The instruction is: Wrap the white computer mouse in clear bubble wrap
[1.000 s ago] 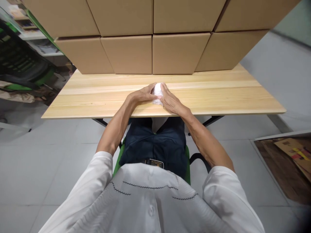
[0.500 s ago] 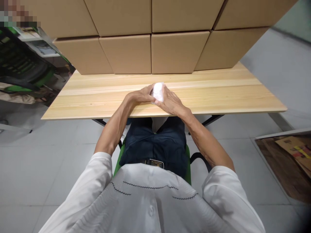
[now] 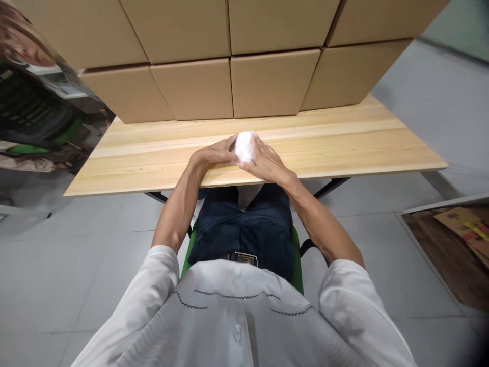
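A small, rounded white bundle [image 3: 244, 147] rests at the front middle of the table. It seems to have a thin, shiny wrap, but I cannot tell what it is made of. My left hand [image 3: 219, 152] curves around its left side, thumb near the front and fingers toward the back. From the right, my right hand [image 3: 266, 159] presses against it with the fingers lying along its side and the thumb in front. Both hands are closed on the bundle between them, and its underside is hidden.
Cardboard boxes [image 3: 193, 86] stand stacked in two rows along the back of the wooden table [image 3: 344, 137]. A dark chair [image 3: 42, 112] and part of another person are at the far left. Flattened cardboard [image 3: 458, 229] lies low at the right.
The view has tilted and shifted slightly, so the boxes and table sit a little differently. Both hands stay on the white bundle, whose top now looks rounder.
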The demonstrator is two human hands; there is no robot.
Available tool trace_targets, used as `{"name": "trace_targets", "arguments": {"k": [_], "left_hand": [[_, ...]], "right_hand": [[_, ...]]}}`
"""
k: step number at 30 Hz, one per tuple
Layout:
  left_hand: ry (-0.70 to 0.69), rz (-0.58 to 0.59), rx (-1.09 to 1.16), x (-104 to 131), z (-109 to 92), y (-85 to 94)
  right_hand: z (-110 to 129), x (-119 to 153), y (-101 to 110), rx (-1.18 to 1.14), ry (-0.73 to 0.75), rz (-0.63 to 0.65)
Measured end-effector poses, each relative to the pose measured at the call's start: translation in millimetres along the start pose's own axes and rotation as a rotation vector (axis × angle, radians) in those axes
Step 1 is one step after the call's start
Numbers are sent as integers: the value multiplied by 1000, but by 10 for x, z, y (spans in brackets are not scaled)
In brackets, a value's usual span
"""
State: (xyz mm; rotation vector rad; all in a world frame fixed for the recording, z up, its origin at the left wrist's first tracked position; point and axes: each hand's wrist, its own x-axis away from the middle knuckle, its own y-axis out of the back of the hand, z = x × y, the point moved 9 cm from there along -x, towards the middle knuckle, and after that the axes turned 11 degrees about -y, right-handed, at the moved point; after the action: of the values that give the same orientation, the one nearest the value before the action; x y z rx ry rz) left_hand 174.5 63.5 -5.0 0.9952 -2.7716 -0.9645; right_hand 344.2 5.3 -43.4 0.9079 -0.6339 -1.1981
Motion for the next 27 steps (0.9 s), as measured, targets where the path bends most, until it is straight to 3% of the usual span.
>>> {"name": "trace_targets", "arguments": {"k": [5,8,11,15,17,21,27], "left_hand": [[98,-116,121,150,137,123],[105,-196,190,79,246,137],[58,-255,211,-67,221,45],[67,-239,197,-247,181,-172],[57,-164,98,-325,178,-257],[17,-172,-67,-379,258,-202],[-32,-195,-92,-338,334,-123]], "right_hand": [[-37,-1,70,-69,40,-54],[43,81,111,-36,116,-89],[196,221,93,56,227,-109],[265,308,28,157,304,-135],[258,292,-4,161,318,-122],[290,264,-16,144,342,-92],[371,272,-20,129,325,-40]]}}
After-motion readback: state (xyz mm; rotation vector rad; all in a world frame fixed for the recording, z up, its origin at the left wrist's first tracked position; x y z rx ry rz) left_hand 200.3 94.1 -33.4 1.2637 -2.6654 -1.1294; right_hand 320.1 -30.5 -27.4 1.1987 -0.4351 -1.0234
